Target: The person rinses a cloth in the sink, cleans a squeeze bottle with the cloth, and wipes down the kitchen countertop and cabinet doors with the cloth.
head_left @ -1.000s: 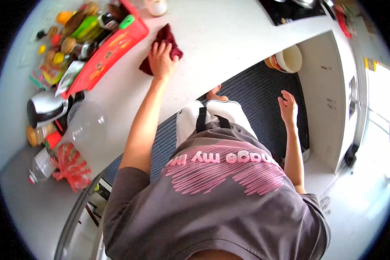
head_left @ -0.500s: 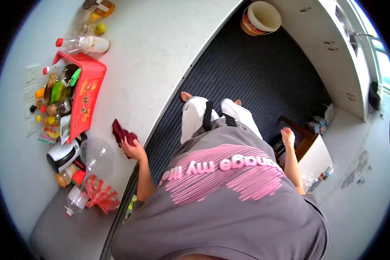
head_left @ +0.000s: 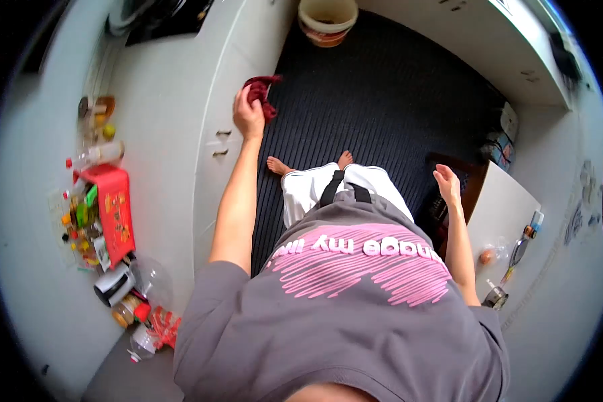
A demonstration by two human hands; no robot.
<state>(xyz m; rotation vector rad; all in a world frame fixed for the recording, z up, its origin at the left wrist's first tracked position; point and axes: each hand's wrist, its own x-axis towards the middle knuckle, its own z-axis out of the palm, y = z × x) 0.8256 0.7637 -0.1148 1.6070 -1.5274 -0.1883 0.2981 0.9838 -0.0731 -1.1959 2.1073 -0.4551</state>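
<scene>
Running down the left side, the white counter (head_left: 161,134) ends in a long edge beside the dark ribbed mat (head_left: 382,100), which lies open and bare between that edge and the white cabinet (head_left: 489,47) on the right. One red tray (head_left: 117,211) of bottles sits far along the counter by the wall, one bucket (head_left: 327,20) stands at the mat's far end, and two bare feet rest on the mat. One dark red cloth (head_left: 261,90) hangs just past the counter edge, bunched in the left hand (head_left: 248,114), whose fingers are clenched around it. Hanging free over the mat, the right hand (head_left: 447,184) is loosely open and touches nothing.
</scene>
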